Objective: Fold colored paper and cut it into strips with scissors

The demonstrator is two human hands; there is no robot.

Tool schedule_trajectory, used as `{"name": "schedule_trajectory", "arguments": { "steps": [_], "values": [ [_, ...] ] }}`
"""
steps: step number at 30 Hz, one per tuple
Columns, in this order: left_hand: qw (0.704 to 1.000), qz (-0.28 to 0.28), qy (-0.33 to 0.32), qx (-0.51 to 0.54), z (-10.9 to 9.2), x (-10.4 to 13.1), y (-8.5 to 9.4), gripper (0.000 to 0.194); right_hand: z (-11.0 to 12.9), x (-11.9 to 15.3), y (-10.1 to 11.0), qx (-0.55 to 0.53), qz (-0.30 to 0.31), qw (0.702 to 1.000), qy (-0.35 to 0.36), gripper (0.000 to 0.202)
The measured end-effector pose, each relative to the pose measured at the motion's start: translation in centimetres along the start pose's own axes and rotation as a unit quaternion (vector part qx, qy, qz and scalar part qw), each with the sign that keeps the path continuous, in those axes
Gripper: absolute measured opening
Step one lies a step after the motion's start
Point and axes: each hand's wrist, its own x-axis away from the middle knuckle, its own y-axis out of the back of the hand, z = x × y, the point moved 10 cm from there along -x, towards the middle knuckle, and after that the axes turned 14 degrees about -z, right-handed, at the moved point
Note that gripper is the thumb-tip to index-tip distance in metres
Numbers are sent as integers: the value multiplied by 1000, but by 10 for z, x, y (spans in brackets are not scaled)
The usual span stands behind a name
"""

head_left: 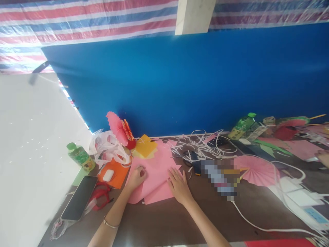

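Several overlapping pink paper sheets (156,168) lie on the dark brown table in front of me. My left hand (136,177) rests on their left part with its fingers curled in; whether it holds anything is hidden. Flat on the right part of the sheets is my right hand (178,185), its fingers spread and nothing in them. Yellow paper (145,146) lies behind the pink sheets. To the left, orange paper (115,173) bears a small white case (108,175).
Left are a phone (79,198), red scissors (101,196) and a green bottle (81,157). Behind are a plastic bag (102,145) and tangled white strips (195,147). Right are a pink paper fan (257,169), a power strip (312,212) and another person's hand (323,157).
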Motion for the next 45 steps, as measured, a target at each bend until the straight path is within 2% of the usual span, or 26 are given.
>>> {"name": "schedule_trajectory", "arguments": {
  "steps": [4,7,14,18,21,24,32,39,45],
  "values": [
    [1000,-4,-16,15,-6,1,4,19,-2,-1,0,-7,6,1000,-11,46],
    [998,3,-50,32,-10,2,2,18,-2,-1,1,-11,3,1000,-18,45],
    [999,19,-41,11,8,-11,-11,19,-3,-1,2,-8,-4,1000,-28,44],
    [997,24,-70,-3,-4,-13,-11,18,-3,0,3,-4,-10,1000,-26,44],
    [989,40,-136,-42,-20,-7,-10,23,-4,0,3,-5,-7,1000,-30,44],
    [979,47,-174,-95,-21,-1,-8,32,-5,0,2,-8,-3,999,-33,45],
    [982,41,-152,-108,-9,-6,-8,34,-7,-4,5,-16,3,999,-48,45],
    [983,37,-150,-97,-8,-7,-7,30,-6,-5,8,-27,-3,999,-46,44],
    [980,38,-164,-105,-10,-5,-7,30,-9,-3,3,-29,11,998,-58,45]
  ]
}}
